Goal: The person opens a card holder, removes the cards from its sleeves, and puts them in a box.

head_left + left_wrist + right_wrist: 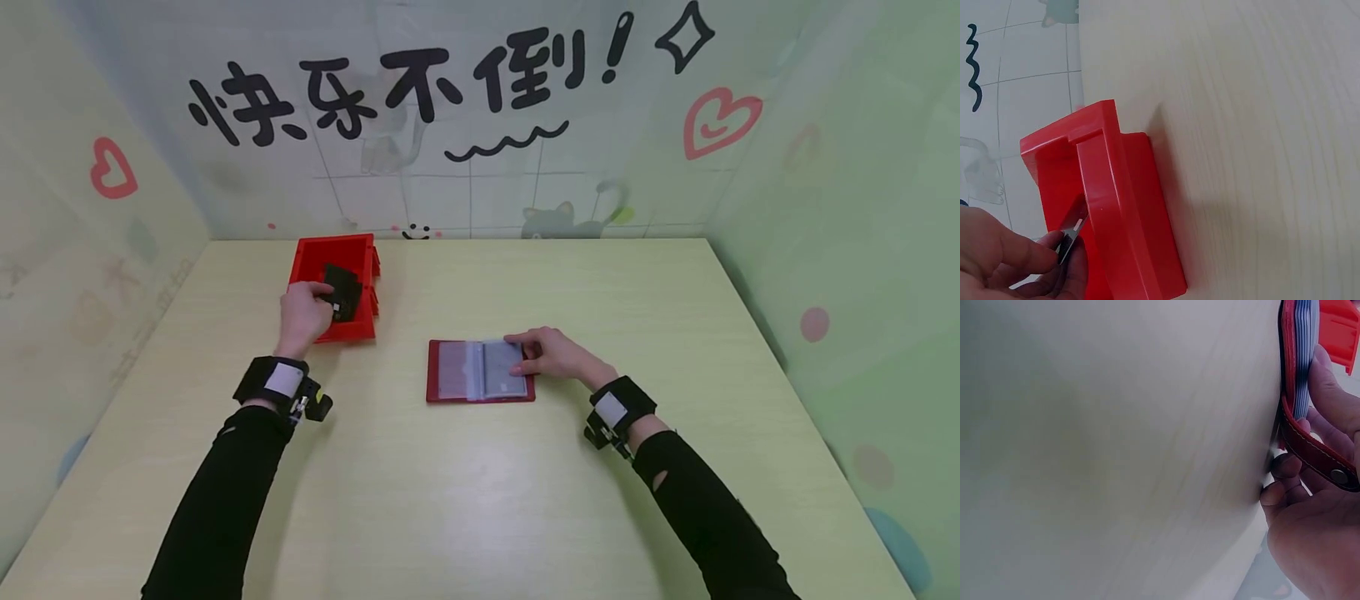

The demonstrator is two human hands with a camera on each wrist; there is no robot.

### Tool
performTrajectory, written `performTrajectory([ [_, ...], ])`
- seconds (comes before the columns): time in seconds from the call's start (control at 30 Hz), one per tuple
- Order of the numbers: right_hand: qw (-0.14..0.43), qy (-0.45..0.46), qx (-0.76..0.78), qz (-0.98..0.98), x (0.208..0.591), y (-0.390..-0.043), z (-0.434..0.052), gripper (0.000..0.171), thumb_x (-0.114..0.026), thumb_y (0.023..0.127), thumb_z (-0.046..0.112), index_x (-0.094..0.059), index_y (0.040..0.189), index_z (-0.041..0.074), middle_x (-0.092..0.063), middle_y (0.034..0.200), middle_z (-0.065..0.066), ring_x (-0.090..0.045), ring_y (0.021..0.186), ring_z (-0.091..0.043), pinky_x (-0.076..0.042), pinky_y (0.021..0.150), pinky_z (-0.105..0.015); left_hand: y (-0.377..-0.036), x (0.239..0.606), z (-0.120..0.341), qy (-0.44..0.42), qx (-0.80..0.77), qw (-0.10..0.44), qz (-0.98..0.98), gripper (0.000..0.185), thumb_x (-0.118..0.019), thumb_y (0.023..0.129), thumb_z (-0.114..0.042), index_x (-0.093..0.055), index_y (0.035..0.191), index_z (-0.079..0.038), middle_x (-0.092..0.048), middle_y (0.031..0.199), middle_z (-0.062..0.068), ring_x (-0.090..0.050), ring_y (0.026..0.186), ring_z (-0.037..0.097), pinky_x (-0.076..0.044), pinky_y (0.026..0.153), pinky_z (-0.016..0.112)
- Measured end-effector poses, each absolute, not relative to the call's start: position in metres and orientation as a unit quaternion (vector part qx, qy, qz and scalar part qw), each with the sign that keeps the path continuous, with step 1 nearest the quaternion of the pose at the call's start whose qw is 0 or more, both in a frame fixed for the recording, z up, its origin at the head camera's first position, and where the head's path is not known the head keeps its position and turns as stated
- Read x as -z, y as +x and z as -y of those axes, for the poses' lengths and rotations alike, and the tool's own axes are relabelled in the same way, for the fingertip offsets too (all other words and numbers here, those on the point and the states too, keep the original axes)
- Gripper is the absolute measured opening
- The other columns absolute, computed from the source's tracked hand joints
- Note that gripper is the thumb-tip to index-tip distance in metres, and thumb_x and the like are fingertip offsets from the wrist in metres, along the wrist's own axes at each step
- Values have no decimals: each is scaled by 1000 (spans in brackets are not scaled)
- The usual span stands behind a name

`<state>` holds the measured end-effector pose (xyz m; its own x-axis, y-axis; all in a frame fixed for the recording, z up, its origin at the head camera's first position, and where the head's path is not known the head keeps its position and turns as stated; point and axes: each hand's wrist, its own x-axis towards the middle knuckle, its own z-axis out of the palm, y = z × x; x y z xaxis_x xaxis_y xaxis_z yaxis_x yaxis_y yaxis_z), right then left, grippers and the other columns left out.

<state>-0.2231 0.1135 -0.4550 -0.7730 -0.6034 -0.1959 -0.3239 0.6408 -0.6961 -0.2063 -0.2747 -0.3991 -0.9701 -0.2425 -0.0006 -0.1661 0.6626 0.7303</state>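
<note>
A red plastic bin (343, 332) stands at the back left of the table. Inside it my left hand (306, 312) pinches a thin black card (343, 292) between thumb and fingers. In the left wrist view, the card (1067, 242) shows edge-on beside the bin's wall (1107, 187). At the table's middle lies an open red card holder (432, 375) with clear plastic sleeves (498, 371). My right hand (555, 354) grips its right side, thumb on the sleeves. A snap strap (1316, 453) runs from the holder across the fingers in the right wrist view.
The pale wooden table (480, 500) extends around the bin and holder. A printed backdrop (450, 192) with lettering rises behind it, and side panels (840, 250) flank it. Both wrists wear black camera bands (622, 408).
</note>
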Motion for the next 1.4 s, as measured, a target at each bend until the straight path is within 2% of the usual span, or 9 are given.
performTrajectory([
  [0.07,212,-262,333,-881,456,-223,-114,59,-76,90,20,-56,142,3,-43,80,-2,-44,78,-17,-33,68,-26,-209,399,272,110,389,25,914,43,-40,95,0,-55,133,14,-54,137,35,-52,122,49,-50,99,57],
  [0.37,214,-259,335,-880,456,-222,-115,59,-76,90,20,-55,143,3,-44,81,-2,-45,80,-17,-34,70,-27,-216,404,265,96,363,-47,926,47,-35,98,-8,-47,138,15,-54,135,35,-53,107,42,-51,96,53],
  [0.5,212,-259,335,-881,455,-222,-115,59,-76,90,20,-55,143,4,-44,82,-3,-45,80,-18,-33,70,-27,-216,410,263,96,339,-55,934,37,-37,98,-9,-52,122,15,-58,114,31,-54,98,39,-50,87,46],
  [0.6,212,-258,333,-882,455,-222,-114,59,-76,90,20,-55,143,4,-44,81,-3,-45,79,-18,-33,69,-27,-215,414,263,85,293,-71,950,31,-38,98,-12,-53,109,13,-54,103,28,-50,94,39,-46,83,45],
  [0.8,212,-256,327,-885,457,-223,-114,60,-76,90,21,-55,144,5,-43,82,-3,-45,81,-18,-33,70,-27,-214,418,261,69,217,-109,968,31,-39,100,-18,-56,101,8,-51,101,27,-48,96,42,-45,90,54],
  [1.1,214,-253,328,-885,456,-223,-113,60,-76,90,21,-54,144,5,-43,83,-3,-45,82,-18,-33,71,-27,-215,421,260,74,211,-108,969,29,-39,101,-19,-55,91,2,-53,96,23,-50,94,40,-40,94,55],
  [1.23,214,-254,329,-884,456,-222,-113,60,-76,90,21,-54,144,4,-43,82,-3,-45,81,-18,-33,70,-27,-213,423,259,79,221,-75,969,30,-37,101,-18,-54,91,4,-53,95,24,-51,92,39,-41,92,54],
  [1.3,214,-254,331,-883,455,-221,-114,60,-76,90,20,-54,144,4,-43,82,-3,-45,81,-18,-33,70,-27,-212,424,256,81,229,-24,970,32,-37,101,-17,-55,101,9,-55,103,28,-51,96,41,-44,95,55],
  [1.4,213,-256,332,-883,455,-221,-115,60,-75,91,21,-54,144,4,-44,81,-3,-45,79,-17,-34,69,-26,-209,424,245,72,262,87,959,35,-39,100,-12,-52,120,14,-52,122,32,-49,109,45,-43,101,56],
])
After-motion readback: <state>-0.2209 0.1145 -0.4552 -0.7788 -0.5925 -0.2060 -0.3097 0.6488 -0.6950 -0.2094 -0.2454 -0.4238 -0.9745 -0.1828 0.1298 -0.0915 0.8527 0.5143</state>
